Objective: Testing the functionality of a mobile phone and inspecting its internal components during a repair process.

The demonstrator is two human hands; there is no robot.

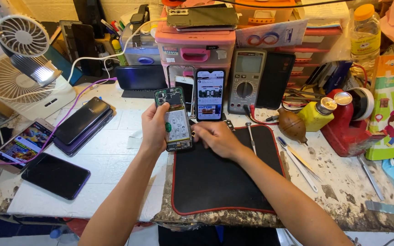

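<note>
My left hand (153, 127) grips an opened phone (175, 119) with its back cover off, showing a green circuit board and a pale battery. It holds the phone tilted up at the far left corner of a black work mat with a red edge (224, 177). My right hand (217, 138) rests on the mat just right of the phone, fingers curled, its fingertips touching the phone's lower right side. Whether it pinches a small part or tool is hidden.
A lit phone (209, 94) and a multimeter (246, 81) lean against pink drawers behind. Screwdriver (251, 136), tweezers (297, 159), a brown blower (292, 125) and a yellow bottle (318, 114) lie right. Stacked phones (82, 123), other phones and a fan (21, 36) are left.
</note>
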